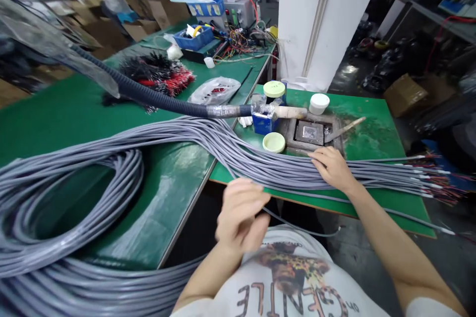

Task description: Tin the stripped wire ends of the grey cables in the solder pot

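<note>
1. Grey cables: right under right hand, fingers loosely extended on top.
2. Left hand nearer the body, half-curled; blurred, can't tell if pinching.
3. Right of grip: ends already bared to coloured wires; remaining work unclear.
4. Shirt: "GENTLE" (big print); pale lid beyond grip, scribble illegible.

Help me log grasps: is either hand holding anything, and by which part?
The right hand lies on the long grey cable bundle, short of its coloured wire ends; whether it grips cannot be told. The raised, blurred left hand shows nothing held.
</note>
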Demonstrator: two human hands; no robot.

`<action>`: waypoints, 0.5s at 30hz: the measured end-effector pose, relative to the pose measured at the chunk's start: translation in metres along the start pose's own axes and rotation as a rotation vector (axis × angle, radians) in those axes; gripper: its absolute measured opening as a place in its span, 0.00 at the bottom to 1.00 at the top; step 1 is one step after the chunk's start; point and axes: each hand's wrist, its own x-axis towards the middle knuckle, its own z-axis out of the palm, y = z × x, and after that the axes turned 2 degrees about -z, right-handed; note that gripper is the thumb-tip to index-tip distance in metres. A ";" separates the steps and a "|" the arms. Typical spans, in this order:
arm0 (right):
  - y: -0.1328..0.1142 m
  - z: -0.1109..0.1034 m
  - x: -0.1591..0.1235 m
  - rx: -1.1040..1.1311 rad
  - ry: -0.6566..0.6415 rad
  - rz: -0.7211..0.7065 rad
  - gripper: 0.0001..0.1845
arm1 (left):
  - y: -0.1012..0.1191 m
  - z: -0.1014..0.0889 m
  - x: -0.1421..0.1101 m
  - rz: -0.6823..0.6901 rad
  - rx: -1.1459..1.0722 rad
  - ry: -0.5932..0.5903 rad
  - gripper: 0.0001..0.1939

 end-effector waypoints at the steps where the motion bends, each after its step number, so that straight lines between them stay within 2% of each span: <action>1: -0.005 -0.007 -0.009 0.058 0.041 0.010 0.14 | 0.000 0.011 0.003 -0.009 -0.061 0.044 0.11; 2: -0.011 -0.015 -0.019 0.117 0.080 0.034 0.13 | 0.001 0.023 0.007 -0.009 -0.128 0.078 0.10; 4: -0.023 -0.033 -0.042 0.235 0.111 0.119 0.12 | 0.006 0.047 0.014 0.075 -0.201 -0.033 0.08; 5: -0.030 -0.042 -0.054 0.300 0.085 0.173 0.11 | 0.010 0.058 0.017 0.116 -0.198 -0.111 0.09; 6: -0.036 -0.048 -0.067 0.380 0.013 0.226 0.10 | 0.014 0.069 0.020 0.142 -0.171 -0.185 0.11; 8: -0.049 -0.055 -0.092 0.601 -0.244 0.324 0.10 | 0.025 0.087 0.024 0.163 -0.081 -0.290 0.16; 10: -0.058 -0.050 -0.116 0.825 -0.519 0.440 0.13 | 0.034 0.099 0.026 0.178 0.000 -0.353 0.15; 12: -0.063 -0.038 -0.138 1.005 -0.671 0.588 0.16 | 0.037 0.104 0.029 0.207 0.018 -0.379 0.10; 13: -0.063 -0.033 -0.147 1.072 -0.665 0.670 0.18 | 0.037 0.104 0.030 0.224 -0.003 -0.375 0.09; 14: -0.061 -0.028 -0.155 1.125 -0.582 0.751 0.19 | 0.036 0.104 0.031 0.239 -0.039 -0.357 0.09; 15: -0.058 -0.026 -0.160 1.159 -0.405 0.820 0.21 | 0.035 0.102 0.032 0.251 -0.082 -0.330 0.10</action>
